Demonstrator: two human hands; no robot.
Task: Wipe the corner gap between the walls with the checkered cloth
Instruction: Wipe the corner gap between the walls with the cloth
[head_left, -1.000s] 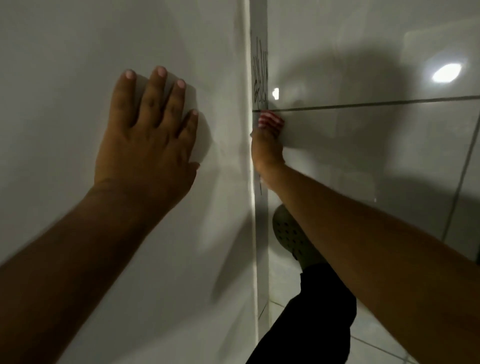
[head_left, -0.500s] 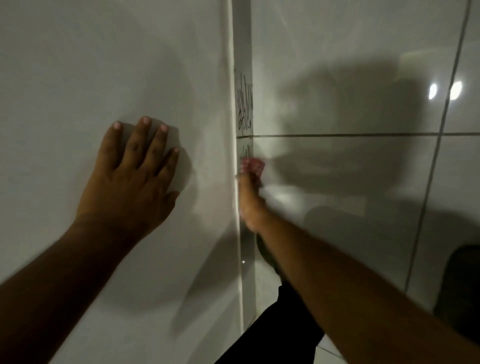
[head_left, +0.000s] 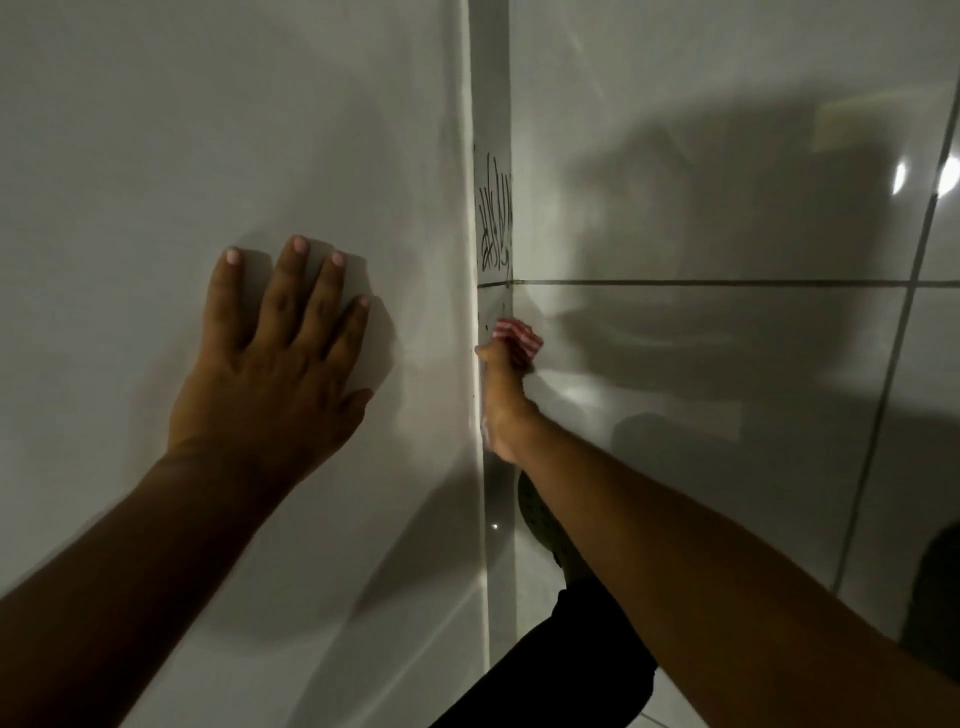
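The checkered cloth (head_left: 517, 336) sits bunched in your right hand (head_left: 501, 400), clenched around it and pressed into the corner gap (head_left: 493, 467) just below the horizontal grout line (head_left: 727, 283); dark scribbles (head_left: 493, 223) remain above it; your left hand (head_left: 270, 374) lies flat and released on the left wall (head_left: 208, 130). Risk: the bunched cloth may ride over the recess and miss it; no containers in view.

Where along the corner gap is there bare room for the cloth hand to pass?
Free: the strip below the right hand, down toward the shoe. Crowded: above the checkered cloth, past the grout line, dark scribbles fill the corner gap. The left hand rests clear of it.
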